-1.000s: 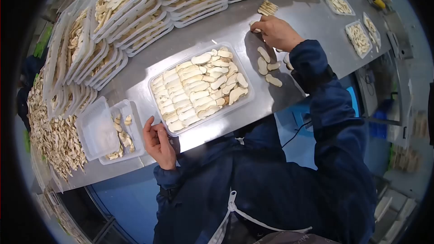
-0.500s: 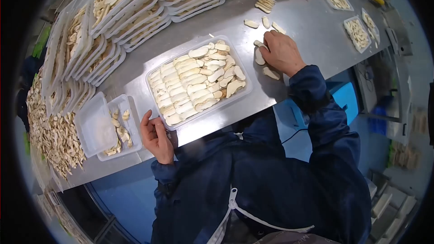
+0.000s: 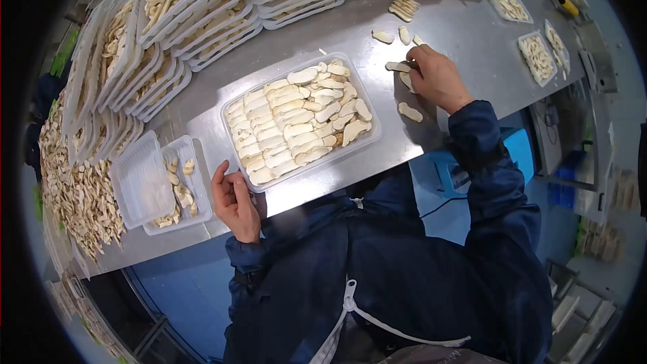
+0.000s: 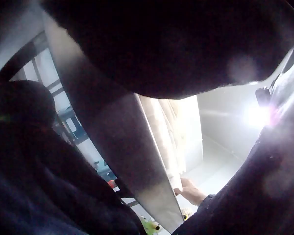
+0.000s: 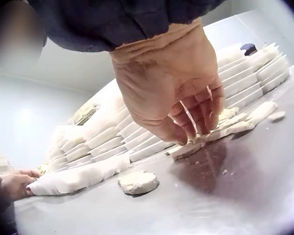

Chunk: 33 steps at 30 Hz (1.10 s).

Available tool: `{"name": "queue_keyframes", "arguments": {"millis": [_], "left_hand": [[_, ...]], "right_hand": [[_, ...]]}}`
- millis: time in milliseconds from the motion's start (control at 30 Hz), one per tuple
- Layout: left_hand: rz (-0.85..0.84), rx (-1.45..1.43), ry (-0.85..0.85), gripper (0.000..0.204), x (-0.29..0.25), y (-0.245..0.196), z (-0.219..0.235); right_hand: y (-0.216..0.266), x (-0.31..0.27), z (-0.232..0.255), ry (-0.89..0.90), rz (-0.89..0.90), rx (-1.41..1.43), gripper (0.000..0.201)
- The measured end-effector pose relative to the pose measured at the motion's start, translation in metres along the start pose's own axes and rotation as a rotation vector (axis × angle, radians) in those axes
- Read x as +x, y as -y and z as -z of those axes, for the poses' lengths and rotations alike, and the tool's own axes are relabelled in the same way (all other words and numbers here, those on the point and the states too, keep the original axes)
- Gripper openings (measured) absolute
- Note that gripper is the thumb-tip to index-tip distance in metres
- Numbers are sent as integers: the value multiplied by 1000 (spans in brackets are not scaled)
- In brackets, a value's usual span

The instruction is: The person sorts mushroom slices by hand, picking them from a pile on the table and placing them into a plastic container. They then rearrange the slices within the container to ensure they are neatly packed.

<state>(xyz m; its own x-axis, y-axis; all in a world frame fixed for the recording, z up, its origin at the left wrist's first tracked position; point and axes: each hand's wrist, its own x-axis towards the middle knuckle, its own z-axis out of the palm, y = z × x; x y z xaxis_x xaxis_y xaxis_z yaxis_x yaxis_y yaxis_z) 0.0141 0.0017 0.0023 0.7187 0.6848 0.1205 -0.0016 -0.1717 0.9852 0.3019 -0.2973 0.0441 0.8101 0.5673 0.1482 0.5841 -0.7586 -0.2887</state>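
Note:
My right hand (image 3: 439, 79) reaches down over loose mushroom slices on the metal table. Thumb and fingertips pinch a slice (image 3: 397, 66); in the right wrist view the fingers come down on slices, and one pale slice (image 5: 185, 150) lies right under the thumb. Another loose slice (image 3: 410, 112) rests nearer the table edge. To the left, a clear plastic tray (image 3: 375, 133) holds overlapping slices, in neat rows at its left and less regular at its right. My left hand (image 3: 236, 207) rests by the tray's near left corner, fingers loosely bent, gripping nothing.
Tall stacks of filled trays (image 3: 290, 0) line the back. At left stand a tilted plastic tray (image 3: 138, 189), a tray with a few pieces, and a heap of slices (image 3: 74, 195). A small bundle of slices (image 3: 404, 8) lies beyond my right hand, small filled trays (image 3: 537, 59) at right.
My right hand has set down the slice it held farther back, where small slices now lie, and come nearer to the remaining ones; one slice there has turned. The left hand stays put.

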Motion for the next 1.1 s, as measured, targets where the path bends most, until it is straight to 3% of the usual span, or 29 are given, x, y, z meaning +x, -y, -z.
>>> {"name": "queue_keyframes", "arguments": {"millis": [200,400,500,700,1033,1100], "left_hand": [[-2,-1,1,36,0,1,1],[3,-14,3,37,0,1,0],[-9,-33,7,37,0,3,1],[-18,-21,8,34,0,3,1],[-17,-22,10,34,0,4,2],[-2,-11,7,32,0,3,2]], "right_hand": [[11,-1,8,75,-24,17,22],[15,4,5,30,-40,39,21],[10,8,1,69,9,2,17],[-3,9,-11,-43,158,-77,14],[10,15,-2,30,89,-2,12],[35,17,10,-24,179,78,13]]}}
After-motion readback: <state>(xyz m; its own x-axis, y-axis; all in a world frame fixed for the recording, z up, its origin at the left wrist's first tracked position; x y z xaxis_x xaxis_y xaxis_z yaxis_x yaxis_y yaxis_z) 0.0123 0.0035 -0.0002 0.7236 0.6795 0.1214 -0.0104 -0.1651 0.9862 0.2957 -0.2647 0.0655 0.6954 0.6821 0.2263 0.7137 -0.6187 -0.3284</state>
